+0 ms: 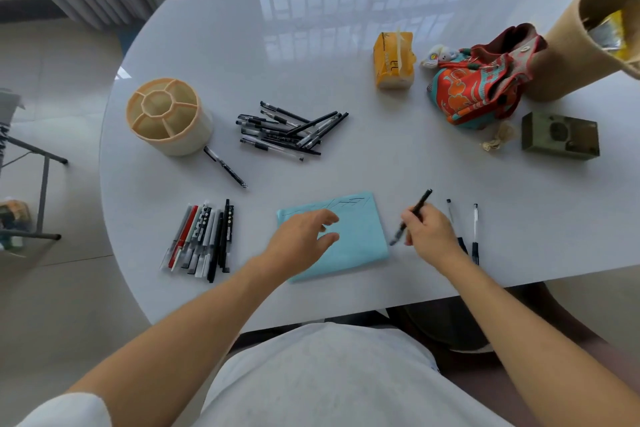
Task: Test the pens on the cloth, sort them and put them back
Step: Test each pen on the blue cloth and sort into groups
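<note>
— What's biggest here?
— The white desk (242,45), then the blue cloth (360,239) at its near edge, with dark pen marks along its far side.
— And the holder?
— The cream pen holder (169,114) stands far left, one black pen (225,166) just beside it. A loose pile of pens (287,130) lies mid-desk; a sorted row of pens (201,236) lies left of the cloth, two pens (475,229) right of it.
— The hands?
— The left hand (301,236) is over the cloth, fingers relaxed and spread. The right hand (429,229) grips a dark pen (423,199) right of the cloth.
</note>
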A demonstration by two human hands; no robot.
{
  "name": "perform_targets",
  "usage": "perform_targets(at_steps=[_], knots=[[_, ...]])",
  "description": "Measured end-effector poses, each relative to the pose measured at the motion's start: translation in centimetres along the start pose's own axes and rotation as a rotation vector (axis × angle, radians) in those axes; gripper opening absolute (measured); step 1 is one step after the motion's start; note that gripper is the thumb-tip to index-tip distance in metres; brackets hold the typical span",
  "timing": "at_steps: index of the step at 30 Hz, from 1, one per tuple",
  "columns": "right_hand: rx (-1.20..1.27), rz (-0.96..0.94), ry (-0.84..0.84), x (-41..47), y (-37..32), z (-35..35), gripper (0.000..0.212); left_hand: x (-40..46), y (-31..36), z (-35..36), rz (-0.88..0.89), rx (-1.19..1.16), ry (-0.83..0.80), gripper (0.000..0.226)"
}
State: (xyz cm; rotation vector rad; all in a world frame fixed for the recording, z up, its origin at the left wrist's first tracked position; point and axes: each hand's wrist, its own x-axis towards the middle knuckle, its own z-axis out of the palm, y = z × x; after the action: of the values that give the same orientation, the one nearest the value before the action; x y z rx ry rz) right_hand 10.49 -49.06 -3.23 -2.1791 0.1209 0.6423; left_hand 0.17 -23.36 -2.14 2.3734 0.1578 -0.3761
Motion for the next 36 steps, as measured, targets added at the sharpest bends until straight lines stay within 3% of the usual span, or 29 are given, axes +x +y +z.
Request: perform_targets(at_steps=[4,10,14,19,22,28,31,36], knots=[[-0.336,0.031,0.063,1.2,3.4,-3.7,0.005,-1.4,-3.4,0.2,-0.018,0.098,0.029,0.025],[-0.566,0.041,0.122,1.6,4.6,-4.0,0.034,-3.7,-6.7,0.0,-0.077,0.121,0.059,0.025],[-0.571,-0.098,0.161,1.3,1.1,-0.4,0.036,-4.6,-7.8,-0.6,-0.067,0.119,0.06,0.028],[-0.583,-0.434,-0.039,1.1,-6.8,9.0,0.023,-6.1,-8.8,-0.8,-0.076,0.122,0.028,0.035],[-0.549,-0.537,-0.176,1.9,-11.6,15.4,0.023,-6.6,-9.4,-0.9,-0.072,0.116,-0.038,0.036],[-0.748,-0.603,-0.246,4.6,-17.8,25.0,0.041,-6.7,-10.0,-1.7,-0.093,-0.026,-0.072,0.035],[-0.867,-0.618,-0.167,5.4,-17.9,26.6,0.031,-6.9,-10.1,-2.0,-0.097,-0.067,-0.063,0.035],[-0.631,-0.452,-0.136,5.6,-17.2,24.4,0.02,-6.6,-10.0,-2.6,-0.102,-0.089,-0.102,0.036]])
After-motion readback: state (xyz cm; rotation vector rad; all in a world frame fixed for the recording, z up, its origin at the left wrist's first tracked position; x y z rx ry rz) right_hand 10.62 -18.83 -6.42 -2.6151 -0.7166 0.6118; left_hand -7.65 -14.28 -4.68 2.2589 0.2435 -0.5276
